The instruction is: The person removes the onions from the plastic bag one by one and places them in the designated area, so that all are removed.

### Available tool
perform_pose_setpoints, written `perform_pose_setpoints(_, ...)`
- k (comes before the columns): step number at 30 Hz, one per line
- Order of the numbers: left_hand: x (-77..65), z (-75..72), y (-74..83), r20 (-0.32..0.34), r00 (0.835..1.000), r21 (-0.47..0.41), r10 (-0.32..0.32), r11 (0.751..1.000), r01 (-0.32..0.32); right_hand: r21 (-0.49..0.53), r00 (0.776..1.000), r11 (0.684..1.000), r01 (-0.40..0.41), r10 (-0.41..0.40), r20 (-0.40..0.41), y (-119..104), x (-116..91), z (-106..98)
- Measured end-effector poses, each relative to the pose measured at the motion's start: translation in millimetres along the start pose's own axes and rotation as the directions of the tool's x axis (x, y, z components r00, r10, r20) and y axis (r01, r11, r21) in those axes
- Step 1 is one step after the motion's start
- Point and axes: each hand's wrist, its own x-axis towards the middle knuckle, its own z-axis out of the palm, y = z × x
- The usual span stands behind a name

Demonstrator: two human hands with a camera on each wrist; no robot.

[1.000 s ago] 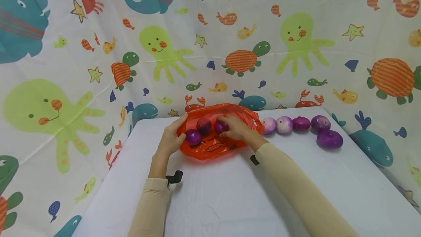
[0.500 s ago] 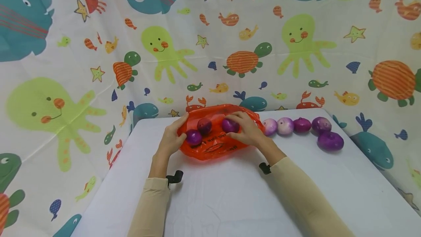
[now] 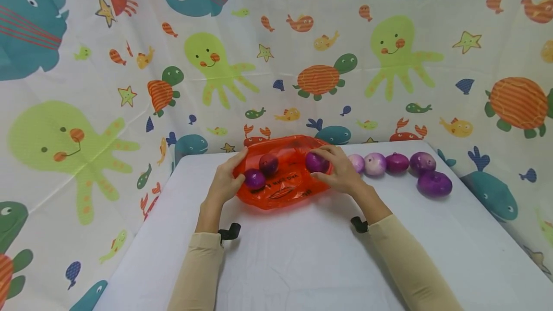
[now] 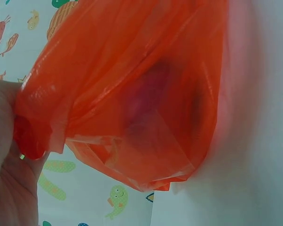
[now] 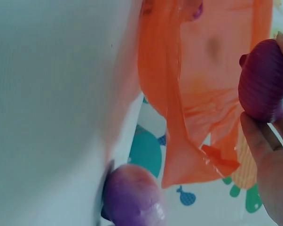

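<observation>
A sea-animal backdrop (image 3: 276, 124) rose behind a white desk (image 3: 285, 263). Two beige sleeves (image 3: 412, 258) reached over it. On the desk's far part lay a red plastic bag (image 3: 282, 200), its mouth spread wide. The left hand (image 3: 222, 181) held the bag's left edge, its fingers gripping the film. The right hand (image 3: 343, 172) was at the bag's right end, fingers curled round a purple onion (image 3: 317, 162); whether that onion sat inside the mouth or just before it, I could not tell. Two more onions (image 3: 255, 179) lay in the bag's left half. Beyond its right end stood a row of four onions (image 3: 374, 164), with a broad onion (image 3: 434, 184) just before the last.
</observation>
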Motion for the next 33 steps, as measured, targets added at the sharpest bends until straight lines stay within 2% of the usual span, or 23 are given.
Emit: perform_pose_setpoints(33,1.8,1.0,-0.3,0.006,1.000,0.002,0.003,1.000,-0.003,-0.064,0.998,0.996,-0.063,0.063,-0.017,14,-14,-30)
